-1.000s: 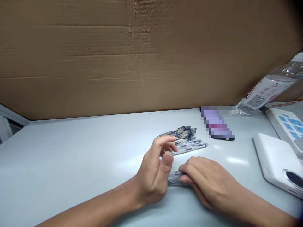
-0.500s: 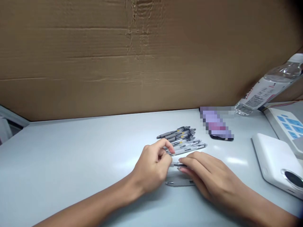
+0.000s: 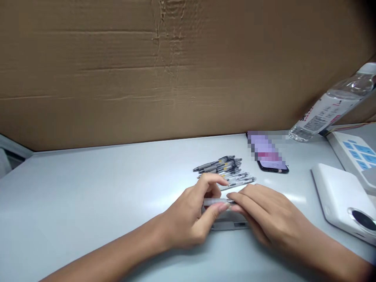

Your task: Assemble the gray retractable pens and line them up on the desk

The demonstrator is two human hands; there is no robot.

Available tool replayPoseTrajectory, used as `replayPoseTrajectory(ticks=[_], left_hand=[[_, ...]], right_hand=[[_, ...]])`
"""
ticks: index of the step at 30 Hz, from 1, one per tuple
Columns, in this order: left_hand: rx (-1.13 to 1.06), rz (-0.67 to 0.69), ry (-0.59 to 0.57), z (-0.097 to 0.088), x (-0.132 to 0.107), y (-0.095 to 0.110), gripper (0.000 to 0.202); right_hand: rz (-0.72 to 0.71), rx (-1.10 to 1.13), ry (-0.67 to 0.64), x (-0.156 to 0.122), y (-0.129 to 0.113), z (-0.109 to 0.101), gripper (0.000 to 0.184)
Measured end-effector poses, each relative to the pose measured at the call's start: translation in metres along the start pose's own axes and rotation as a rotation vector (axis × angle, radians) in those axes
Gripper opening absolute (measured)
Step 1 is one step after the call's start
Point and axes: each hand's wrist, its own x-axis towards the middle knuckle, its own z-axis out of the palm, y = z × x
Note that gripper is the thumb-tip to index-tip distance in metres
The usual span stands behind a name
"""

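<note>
A pen (image 3: 213, 201) with a pale grip section lies level between my two hands, just above the table. My left hand (image 3: 195, 215) has its thumb against the pen near the middle, with the fingers curled behind it. Pinching the pen's other end are the fingers of my right hand (image 3: 267, 215), which hide that end. Below them a second pen with a grey grip (image 3: 223, 226) rests on the table, its right part covered by my right hand. Beyond my hands lies a group of several clear and grey pens (image 3: 220, 166).
A phone (image 3: 272, 160) lies behind and right of the pens. A water bottle (image 3: 329, 105) leans at the back right near a power strip (image 3: 355, 154). A white box-shaped device (image 3: 337, 192) sits at the right. Brown cardboard (image 3: 117, 78) stands along the table's back.
My left fingers have opened out somewhat and the thumb has moved right along the pen, baring more of its grip. My right hand keeps its hold, shifted slightly right.
</note>
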Motion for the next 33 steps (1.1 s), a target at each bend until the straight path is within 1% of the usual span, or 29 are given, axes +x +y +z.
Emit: replayPoseTrajectory(ticks=[2, 4, 5, 7, 8, 10, 11, 12, 13, 14, 17, 18, 19, 20, 21, 22, 24, 25, 26, 27, 28, 30, 32, 33], left_hand=[[0.000, 0.027, -0.009, -0.001, 0.000, -0.003, 0.034], [-0.050, -0.005, -0.005, -0.003, 0.002, -0.005, 0.041], [-0.066, -0.034, 0.004, -0.004, 0.003, -0.005, 0.041], [-0.070, -0.123, 0.005, -0.006, 0.005, -0.006, 0.025], [-0.066, -0.177, -0.011, -0.007, 0.006, -0.005, 0.028], [-0.065, -0.266, -0.064, -0.009, 0.007, -0.005, 0.052], [-0.054, -0.278, -0.087, -0.010, 0.008, -0.005, 0.057], [-0.023, -0.264, -0.097, -0.010, 0.008, -0.005, 0.057], [0.029, -0.226, -0.092, -0.011, 0.009, -0.006, 0.053], [0.096, -0.156, -0.073, -0.011, 0.009, -0.007, 0.046], [0.266, 0.170, -0.004, -0.011, 0.009, -0.013, 0.022], [0.283, 0.262, 0.020, -0.012, 0.009, -0.015, 0.019], [0.284, 0.307, 0.046, -0.012, 0.009, -0.016, 0.019], [0.275, 0.290, 0.058, -0.013, 0.009, -0.017, 0.020], [0.255, 0.218, 0.056, -0.013, 0.009, -0.016, 0.021], [0.224, 0.113, 0.038, -0.013, 0.009, -0.014, 0.024], [0.134, -0.108, -0.046, -0.014, 0.010, -0.011, 0.041], [0.089, -0.181, -0.092, -0.014, 0.010, -0.009, 0.048], [0.063, -0.210, -0.121, -0.014, 0.011, -0.008, 0.052], [0.070, -0.198, -0.131, -0.014, 0.010, -0.009, 0.052], [0.111, -0.143, -0.125, -0.014, 0.010, -0.009, 0.048], [0.267, 0.082, -0.081, -0.014, 0.008, -0.013, 0.037], [0.449, 0.332, -0.049, -0.014, 0.006, -0.015, 0.027], [0.530, 0.426, -0.049, -0.014, 0.005, -0.016, 0.024]], right_hand=[[0.006, 0.008, -0.020, 0.000, 0.002, -0.002, 0.023], [0.013, 0.027, -0.031, 0.000, 0.005, -0.004, 0.023], [0.014, 0.029, -0.022, 0.000, 0.006, -0.005, 0.022], [0.016, 0.015, 0.003, 0.000, 0.009, -0.007, 0.019], [0.014, 0.002, 0.017, 0.000, 0.010, -0.008, 0.017], [0.010, -0.023, 0.041, 0.001, 0.012, -0.010, 0.015], [0.008, -0.030, 0.042, 0.001, 0.013, -0.010, 0.015], [0.011, -0.032, 0.033, 0.000, 0.013, -0.010, 0.015], [0.018, -0.028, 0.019, 0.000, 0.014, -0.010, 0.016], [0.030, -0.012, -0.006, -0.001, 0.014, -0.010, 0.018], [0.073, 0.085, -0.085, -0.005, 0.016, -0.009, 0.021], [0.084, 0.117, -0.097, -0.006, 0.017, -0.009, 0.021], [0.092, 0.141, -0.101, -0.007, 0.018, -0.008, 0.019], [0.101, 0.153, -0.100, -0.007, 0.019, -0.008, 0.018], [0.107, 0.153, -0.089, -0.007, 0.020, -0.007, 0.017], [0.108, 0.144, -0.073, -0.007, 0.021, -0.007, 0.015], [0.094, 0.115, -0.039, -0.006, 0.022, -0.007, 0.014], [0.081, 0.099, -0.020, -0.005, 0.023, -0.008, 0.014], [0.068, 0.086, -0.007, -0.005, 0.022, -0.008, 0.014], [0.059, 0.082, -0.007, -0.004, 0.022, -0.009, 0.015], [0.059, 0.099, -0.027, -0.004, 0.021, -0.011, 0.016], [0.104, 0.202, -0.112, -0.005, 0.019, -0.015, 0.021], [0.210, 0.357, -0.222, -0.005, 0.017, -0.020, 0.025], [0.283, 0.433, -0.277, -0.005, 0.016, -0.023, 0.026]])
